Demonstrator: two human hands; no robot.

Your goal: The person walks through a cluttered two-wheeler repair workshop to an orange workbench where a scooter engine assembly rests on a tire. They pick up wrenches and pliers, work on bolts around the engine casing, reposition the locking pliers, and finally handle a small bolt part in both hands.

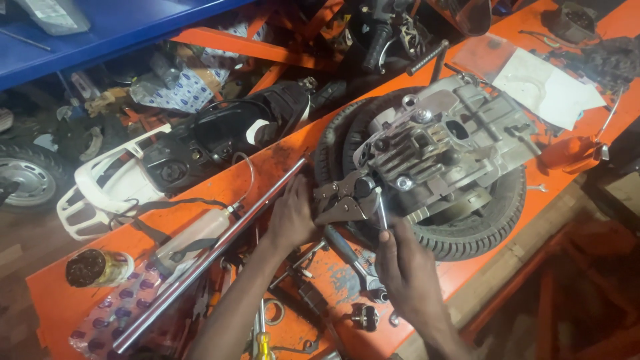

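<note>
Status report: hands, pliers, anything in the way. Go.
Left hand on locking pliers. Right hand holds thin tool at engine. Wrench lies between.

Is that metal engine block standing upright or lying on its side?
Lying down: the engine block rests flat across a tyre on the orange bench, finned part facing up.

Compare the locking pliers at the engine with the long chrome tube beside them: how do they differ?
The locking pliers are short, dull grey and clamped against the engine, under the left hand. The chrome tube is long, shiny and lies loose, slanted across the orange bench, with nothing clamped. Both are metal.
</note>
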